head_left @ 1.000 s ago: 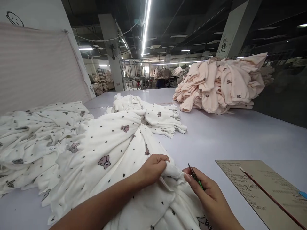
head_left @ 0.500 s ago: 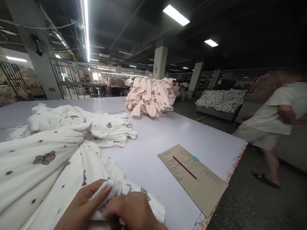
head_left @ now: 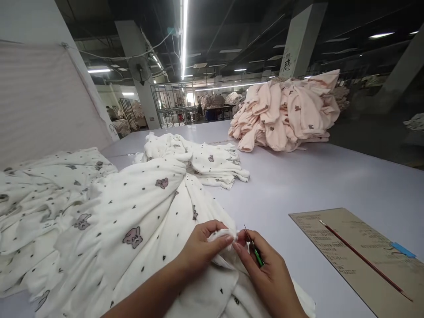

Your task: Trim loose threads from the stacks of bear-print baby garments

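A white fleece garment [head_left: 159,212], printed with purple-grey bears and small dark dots, spreads in folds across the table in front of me. My left hand [head_left: 200,245] is closed on a bunched edge of it, thumb on top. Close by on the right, my right hand [head_left: 270,276] pinches the same edge between thumb and fingertips. Thread snips [head_left: 257,254] with a green handle and a thin dark pointed blade are tucked in the right hand, pointing up and away; part of them is hidden by the fingers.
A pile of pink printed garments [head_left: 285,115] sits on the far part of the pale table [head_left: 274,185]. More white printed fabric [head_left: 49,194] is heaped at left. On the right lie a brown printed board [head_left: 331,251], a dark red pencil [head_left: 364,259] and a blue clip [head_left: 402,249].
My view has swung left, and the walking person has gone out of it. My right hand has turned from over the cloth to its edge, so the snips now show. The left still grips the cloth.
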Available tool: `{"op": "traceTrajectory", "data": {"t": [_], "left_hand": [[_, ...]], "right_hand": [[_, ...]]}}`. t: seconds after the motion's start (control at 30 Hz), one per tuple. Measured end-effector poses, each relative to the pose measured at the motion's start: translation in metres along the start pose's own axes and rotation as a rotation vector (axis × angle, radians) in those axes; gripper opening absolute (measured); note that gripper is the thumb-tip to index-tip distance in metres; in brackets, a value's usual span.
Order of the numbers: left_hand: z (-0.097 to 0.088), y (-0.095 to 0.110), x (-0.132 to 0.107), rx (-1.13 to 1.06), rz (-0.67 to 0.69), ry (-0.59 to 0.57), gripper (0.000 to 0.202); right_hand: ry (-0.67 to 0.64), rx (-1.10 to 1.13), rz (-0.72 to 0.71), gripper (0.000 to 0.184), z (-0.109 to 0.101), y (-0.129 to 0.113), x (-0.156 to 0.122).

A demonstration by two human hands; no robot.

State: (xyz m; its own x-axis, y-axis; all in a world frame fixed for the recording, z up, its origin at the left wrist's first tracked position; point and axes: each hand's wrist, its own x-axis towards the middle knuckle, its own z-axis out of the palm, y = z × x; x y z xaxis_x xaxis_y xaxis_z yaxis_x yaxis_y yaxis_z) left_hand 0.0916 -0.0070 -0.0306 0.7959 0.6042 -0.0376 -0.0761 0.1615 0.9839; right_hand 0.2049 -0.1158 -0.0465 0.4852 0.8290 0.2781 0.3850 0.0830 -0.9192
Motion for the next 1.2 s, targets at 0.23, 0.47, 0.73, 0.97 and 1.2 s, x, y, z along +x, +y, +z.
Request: {"op": "traceTrajectory", "data": {"t": [0.23, 0.47, 0.73, 0.97, 1.2], "left_hand": [[0.004, -0.003, -0.002, 0.036, -0.025, -0.035, 0.027], [-0.001, -0.007, 0.002, -0.127, -0.117, 0.006, 0.038], [0.0, -0.008, 0.002, -0.157, -0.128, -0.011, 0.04], [0.001, -0.009, -0.001, -0.163, -0.11, -0.071, 0.035], [0.003, -0.008, -0.001, -0.113, -0.095, -0.035, 0.034]], "right_hand": [[0.007, 0.046, 0.088, 0.028, -0.013, -0.011, 0.007], [-0.078, 0.018, 0.107, 0.026, -0.017, -0.003, -0.012], [-0.037, -0.227, 0.033, 0.028, -0.006, 0.004, -0.013], [0.01, -0.601, -0.101, 0.028, -0.005, 0.003, -0.015], [0.051, -0.482, -0.113, 0.024, -0.013, 0.0, -0.019]]}}
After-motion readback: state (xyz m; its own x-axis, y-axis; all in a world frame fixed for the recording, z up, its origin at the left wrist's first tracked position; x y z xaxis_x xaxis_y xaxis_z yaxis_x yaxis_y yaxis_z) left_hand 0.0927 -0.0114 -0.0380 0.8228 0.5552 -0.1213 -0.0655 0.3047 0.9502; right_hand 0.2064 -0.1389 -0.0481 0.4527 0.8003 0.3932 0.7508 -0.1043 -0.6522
